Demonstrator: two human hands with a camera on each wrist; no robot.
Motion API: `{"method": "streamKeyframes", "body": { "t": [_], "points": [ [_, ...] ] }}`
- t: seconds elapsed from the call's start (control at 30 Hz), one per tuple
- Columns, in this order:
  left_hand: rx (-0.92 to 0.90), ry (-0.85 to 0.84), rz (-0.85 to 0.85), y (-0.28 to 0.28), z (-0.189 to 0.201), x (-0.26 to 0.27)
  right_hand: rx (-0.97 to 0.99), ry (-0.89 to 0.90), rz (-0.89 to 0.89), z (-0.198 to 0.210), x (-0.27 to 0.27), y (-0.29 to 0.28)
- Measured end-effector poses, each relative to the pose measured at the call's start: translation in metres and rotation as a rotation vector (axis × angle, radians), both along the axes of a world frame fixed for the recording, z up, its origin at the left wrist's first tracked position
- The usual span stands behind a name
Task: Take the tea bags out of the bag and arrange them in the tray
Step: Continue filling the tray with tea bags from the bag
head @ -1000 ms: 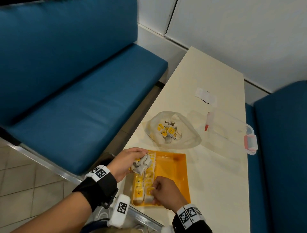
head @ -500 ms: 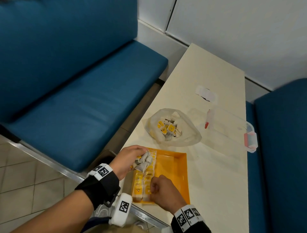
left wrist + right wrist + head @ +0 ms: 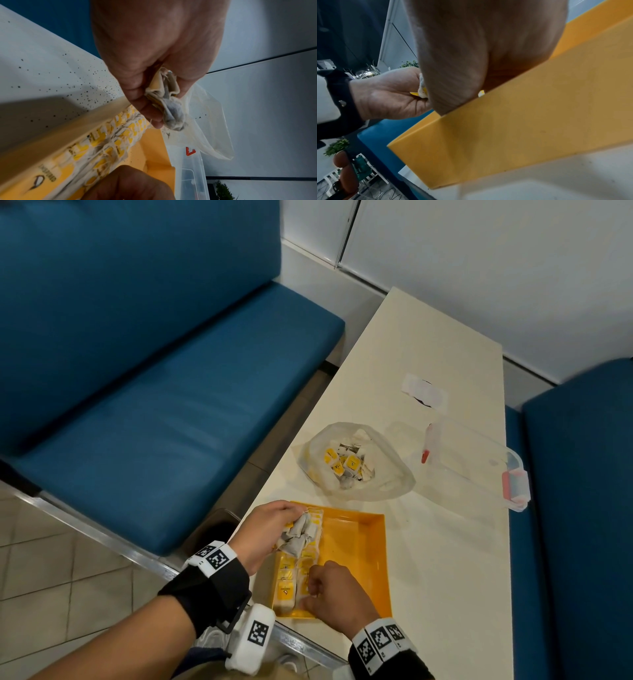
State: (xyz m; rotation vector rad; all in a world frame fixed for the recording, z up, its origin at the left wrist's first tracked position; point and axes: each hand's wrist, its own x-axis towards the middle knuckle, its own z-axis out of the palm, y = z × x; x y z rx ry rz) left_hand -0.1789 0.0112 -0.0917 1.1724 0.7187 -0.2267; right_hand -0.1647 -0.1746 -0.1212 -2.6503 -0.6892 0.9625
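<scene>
Little has shifted since the earlier frame: left hand [image 3: 265,530] grips a crumpled bunch of tea bags [image 3: 298,537] over the orange tray [image 3: 359,549], right hand [image 3: 334,594] curled on the laid rows. Only the left-wrist view shows dark specks on the table [image 3: 51,67]. Beyond lies the clear crinkled bag [image 3: 356,462].

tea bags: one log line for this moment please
left hand: grips bunch of tea bags over tray | right hand: fingers curled at the tea bag rows | plastic bag: tea bags left
</scene>
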Motion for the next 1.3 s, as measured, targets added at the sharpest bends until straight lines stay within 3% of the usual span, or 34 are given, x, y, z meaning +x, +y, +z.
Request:
{"method": "streamKeyframes", "body": {
  "t": [0.37, 0.5, 0.6, 0.7, 0.83, 0.97, 1.3],
  "points": [
    [-0.032, -0.014, 0.0, 0.002, -0.003, 0.001, 0.017, -0.008, 0.008, -0.004, -0.001, 0.001],
    [-0.052, -0.004, -0.015, 0.005, -0.003, 0.002, 0.07, -0.007, -0.197, 0.012, 0.013, -0.007],
    [-0.12, 0.012, -0.034, 0.006, -0.002, 0.003, 0.246, -0.081, -0.297, 0.034, 0.024, -0.012],
    [-0.212, 0.039, -0.021, 0.005, 0.0, 0.004, 0.532, -0.127, -0.266, 0.056, 0.025, -0.006],
    [-0.352, 0.065, 0.011, 0.004, 0.002, 0.007, 0.711, 0.003, -0.326, 0.067, 0.024, 0.009],
    [-0.39, 0.009, -0.001, 0.004, 0.003, 0.006, 0.697, 0.124, -0.522, 0.065, 0.031, 0.015],
    [-0.368, -0.031, -0.015, 0.0, 0.003, 0.007, 0.641, 0.264, -0.652, 0.068, 0.042, 0.017]
  ]
}}
